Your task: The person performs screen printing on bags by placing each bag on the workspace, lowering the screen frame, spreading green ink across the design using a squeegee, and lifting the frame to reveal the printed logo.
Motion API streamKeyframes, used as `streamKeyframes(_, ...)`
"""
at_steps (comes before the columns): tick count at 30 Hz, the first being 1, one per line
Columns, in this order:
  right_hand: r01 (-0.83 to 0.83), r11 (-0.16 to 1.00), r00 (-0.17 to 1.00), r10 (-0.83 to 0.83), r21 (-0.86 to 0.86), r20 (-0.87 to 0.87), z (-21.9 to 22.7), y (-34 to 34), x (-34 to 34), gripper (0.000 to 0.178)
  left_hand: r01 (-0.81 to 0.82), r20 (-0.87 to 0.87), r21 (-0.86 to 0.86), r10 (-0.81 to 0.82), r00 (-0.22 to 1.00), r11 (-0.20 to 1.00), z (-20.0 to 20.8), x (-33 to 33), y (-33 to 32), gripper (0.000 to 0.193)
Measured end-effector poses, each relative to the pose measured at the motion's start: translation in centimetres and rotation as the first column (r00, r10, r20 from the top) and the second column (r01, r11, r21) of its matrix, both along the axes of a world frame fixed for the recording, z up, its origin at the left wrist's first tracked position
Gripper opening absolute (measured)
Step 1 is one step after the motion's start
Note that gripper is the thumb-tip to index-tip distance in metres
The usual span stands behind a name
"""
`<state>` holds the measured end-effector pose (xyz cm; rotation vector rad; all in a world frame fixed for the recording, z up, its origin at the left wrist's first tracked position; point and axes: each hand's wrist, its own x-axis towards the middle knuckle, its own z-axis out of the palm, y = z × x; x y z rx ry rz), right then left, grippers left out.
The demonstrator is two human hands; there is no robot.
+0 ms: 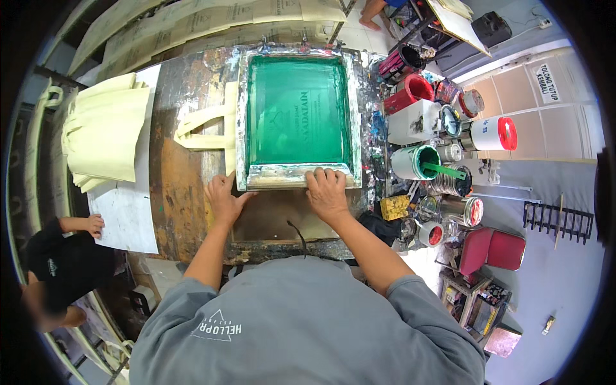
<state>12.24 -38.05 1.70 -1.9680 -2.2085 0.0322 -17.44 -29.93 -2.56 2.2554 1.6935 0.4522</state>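
Note:
A screen-printing frame (242, 122) lies on the worktable in front of me, its mesh coated with green ink and showing a faint design. Along its near end runs a pale, ink-stained wooden bar (292, 173). My right hand (328, 196) has its fingers curled over the frame's near edge. By the near left corner, my left hand (224, 200) rests with thumb and fingers apart, the thumb close to the frame's edge. A cream fabric tote bag (229, 115) is partly hidden beneath the frame, its handle loop sticking out to the left.
Cream bags (106, 128) are stacked on a white sheet (128, 221) at the left, where another person's hand (94, 225) rests. Ink tubs, including one green-smeared tub (410, 162), crowd the right edge beside a yellow sponge (394, 207). Racks (186, 32) of bags stand beyond.

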Motion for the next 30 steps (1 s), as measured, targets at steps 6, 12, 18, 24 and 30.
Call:
streamKeyframes(6,0.003,0.998,1.0,-0.005,-0.065,-0.025,4.7,1.9,0.6,0.046,0.061,0.166,0.115,-0.079,0.983,0.991,-0.1,-1.0,0.4,0.077)
streamKeyframes(12,0.041,0.95,0.999,-0.047,0.308,0.011,15.8,6.9,1.7,0.052,-0.169,0.701,-0.083,0.179,0.691,0.982,11.4,3.8,2.7,0.066)
streamKeyframes(18,0.027,0.842,0.996,-0.066,0.539,0.053,23.4,16.6,5.0,0.053,-0.231,0.595,-0.032,0.204,0.777,0.973,11.3,5.6,8.2,0.073)
streamKeyframes(24,0.039,0.831,0.999,-0.021,0.554,-0.039,26.8,20.6,5.6,0.059,-0.353,0.148,-0.005,0.35,0.925,0.936,-2.8,3.3,4.3,0.065)
streamKeyframes(30,0.049,0.835,0.999,-0.048,0.548,-0.017,27.5,22.0,6.0,0.066,-0.458,0.33,-0.018,0.437,0.836,0.889,-3.9,2.1,5.3,0.039)
